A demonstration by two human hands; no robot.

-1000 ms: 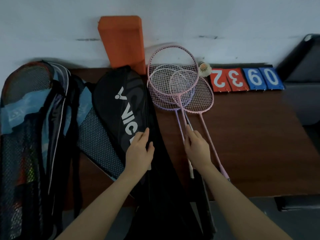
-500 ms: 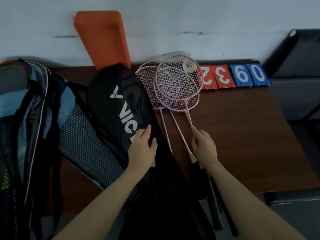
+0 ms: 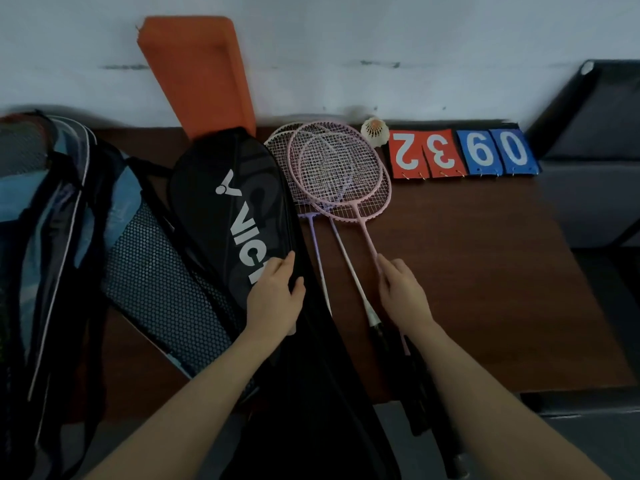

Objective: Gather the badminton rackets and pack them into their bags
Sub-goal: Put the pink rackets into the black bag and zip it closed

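The brown table (image 3: 485, 271) carries everything, and on its left side lies the big blue-and-black racket bag (image 3: 69, 237), a mesh panel facing up, its contents too dark to make out. Beside it, running from the wall toward the person, lies the black racket bag (image 3: 225, 202); whether its mouth is open along the near edge I cannot tell, and nothing shows inside it. Just right of that bag lie the three rackets (image 3: 332, 174), heads overlapping near the wall, shafts fanning back toward the person, so their long axis runs nearly parallel to the black bag and the grips hang off the near table edge. The left hand (image 3: 273, 299) rests on the black bag, thumb and fingers curled around its right edge. The right hand (image 3: 403, 292), the nearer one to the rackets, pinches the pink shaft. A shuttlecock (image 3: 374, 131) sits by the racket heads, touching the score cards (image 3: 460, 152)
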